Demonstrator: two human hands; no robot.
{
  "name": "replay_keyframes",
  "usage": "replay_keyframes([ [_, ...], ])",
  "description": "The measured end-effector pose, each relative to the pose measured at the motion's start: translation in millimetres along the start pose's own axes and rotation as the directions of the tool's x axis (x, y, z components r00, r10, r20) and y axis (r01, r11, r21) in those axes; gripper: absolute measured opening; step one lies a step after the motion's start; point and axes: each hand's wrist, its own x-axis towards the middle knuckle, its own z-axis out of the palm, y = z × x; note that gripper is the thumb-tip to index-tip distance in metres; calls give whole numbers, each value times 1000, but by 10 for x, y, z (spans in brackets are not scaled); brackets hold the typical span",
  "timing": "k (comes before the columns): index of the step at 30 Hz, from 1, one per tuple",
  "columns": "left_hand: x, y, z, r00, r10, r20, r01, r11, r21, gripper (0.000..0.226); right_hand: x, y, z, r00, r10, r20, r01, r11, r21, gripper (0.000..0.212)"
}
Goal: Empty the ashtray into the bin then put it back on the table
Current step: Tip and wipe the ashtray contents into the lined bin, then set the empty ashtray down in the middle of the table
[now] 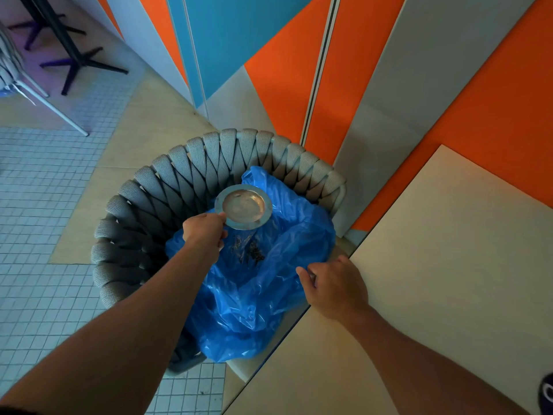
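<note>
A round metal ashtray (244, 207) is tilted over a blue plastic bin bag (263, 295), its hollow facing me. My left hand (206, 232) grips its near rim. Dark ash and bits (250, 250) lie inside the bag just below the ashtray. The bag sits in a grey woven round chair (167, 187) that cups it like a basket. My right hand (333, 283) pinches the bag's right edge and holds it open. A beige table top (434, 280) lies to the right, its edge touching the bag.
Orange, blue and grey wall panels (299, 70) rise right behind the chair. Small white floor tiles (36, 220) spread to the left. A black table base (80, 59) and a chair's metal legs (57, 112) stand at the far upper left.
</note>
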Motion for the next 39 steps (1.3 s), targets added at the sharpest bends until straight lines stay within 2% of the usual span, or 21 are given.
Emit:
replay_keyframes([
  [4, -149, 8, -16, 1000, 7, 24, -8, 1000, 13, 7, -5, 3, -34, 1000, 7, 6, -8, 996, 87, 45],
  [7, -280, 34, -1, 998, 26, 57, -27, 999, 22, 10, 37, -6, -89, 994, 96, 48, -105, 956, 274, 37],
  [9, -359, 41, 13, 996, 38, 78, -41, 999, 31, 11, 114, -27, -156, 967, 234, 104, -255, 838, 483, 34],
  [11, -438, 34, 40, 993, 47, 110, -52, 998, 47, 11, 213, -50, -244, 913, 375, 163, -387, 667, 637, 27],
  [15, -688, -8, 178, 981, 64, 184, -82, 993, 91, 14, 315, 47, -490, 793, 546, 271, -528, 391, 754, 19],
  [18, -914, -49, 327, 964, 76, 256, -111, 986, 127, 12, 266, 192, -685, 722, 607, 332, -584, 279, 762, 22],
  [24, -1480, -118, 686, 915, 106, 389, -186, 967, 176, 6, -63, 567, -1072, 642, 689, 337, -598, 175, 782, 25],
  [33, -2312, -266, 1207, 849, 104, 519, -251, 942, 221, 10, -750, 1089, -1586, 580, 768, 273, -590, 164, 791, 23],
  [39, -2804, -432, 1494, 806, 82, 587, -281, 925, 256, 6, -1298, 1395, -1844, 528, 810, 257, -577, 120, 808, 21],
])
